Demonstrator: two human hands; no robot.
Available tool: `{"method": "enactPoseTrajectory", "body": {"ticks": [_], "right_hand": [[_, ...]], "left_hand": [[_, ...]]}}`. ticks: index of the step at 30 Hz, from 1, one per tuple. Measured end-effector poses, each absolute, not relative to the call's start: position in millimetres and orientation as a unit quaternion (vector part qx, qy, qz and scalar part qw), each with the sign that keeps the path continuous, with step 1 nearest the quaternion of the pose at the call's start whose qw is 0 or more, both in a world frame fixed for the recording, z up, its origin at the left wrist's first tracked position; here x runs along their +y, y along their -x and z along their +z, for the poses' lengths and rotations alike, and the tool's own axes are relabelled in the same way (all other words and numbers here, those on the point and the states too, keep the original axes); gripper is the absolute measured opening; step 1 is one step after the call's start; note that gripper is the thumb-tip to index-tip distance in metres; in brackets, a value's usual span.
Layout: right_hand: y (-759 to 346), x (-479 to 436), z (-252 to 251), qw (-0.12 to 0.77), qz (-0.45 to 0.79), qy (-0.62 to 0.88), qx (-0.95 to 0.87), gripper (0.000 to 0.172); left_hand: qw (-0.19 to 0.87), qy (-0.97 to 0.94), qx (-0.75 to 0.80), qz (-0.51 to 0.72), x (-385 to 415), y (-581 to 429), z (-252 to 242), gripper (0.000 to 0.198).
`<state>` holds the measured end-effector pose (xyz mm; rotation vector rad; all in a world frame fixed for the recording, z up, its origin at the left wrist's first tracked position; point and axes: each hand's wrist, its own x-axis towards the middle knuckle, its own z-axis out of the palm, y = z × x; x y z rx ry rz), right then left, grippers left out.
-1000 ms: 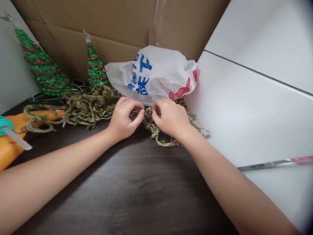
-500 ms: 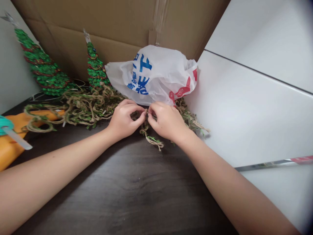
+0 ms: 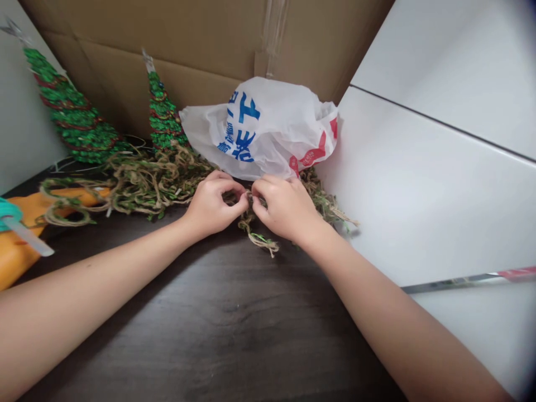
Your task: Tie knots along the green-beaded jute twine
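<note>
You were working with both bare hands low over the dark wood surface (image 3: 209,318), close together near the middle of the view. Your left hand (image 3: 213,204) had its thumb and fingertips curled together, clamped on the jute twine (image 3: 159,181), and your right hand (image 3: 287,209) pinched the same tangle just beside it. The two grips almost touched, with only a small knot of twine between them.

The twine was flecked with green and lay in a loose, knotted rope along the back of the surface. It ran from loops at the left, through your hands, to the foot of a white panel (image 3: 419,195) on the right. A short frayed end (image 3: 262,243) hung below your hands, free of both grips.

A crumpled white plastic bag (image 3: 259,128) with blue characters and red markings sat directly behind your hands, its lower edge against the twine. To its left stood two glittery green cone trees (image 3: 71,106) (image 3: 163,117) with red trim, and the twine lay across their bases. A cardboard wall (image 3: 201,39) rose behind them all. The twine's left loops lay over an orange object (image 3: 17,262), which had a teal-and-clear item (image 3: 12,220) on it at the edge of view. A metal rod (image 3: 460,285) with a red end lay against the white panel.
</note>
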<state>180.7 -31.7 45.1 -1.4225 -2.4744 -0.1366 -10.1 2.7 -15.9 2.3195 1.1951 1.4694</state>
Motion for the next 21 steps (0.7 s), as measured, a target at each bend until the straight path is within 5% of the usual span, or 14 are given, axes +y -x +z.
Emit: {"method": "enactPoseTrajectory", "body": {"ticks": [21], "right_hand": [[-177, -32, 28, 0.183, -0.100, 0.495, -0.844, 0.036]], "left_hand": [[0.113, -0.757, 0.398, 0.506, 6, 10, -18, 0.016]]}}
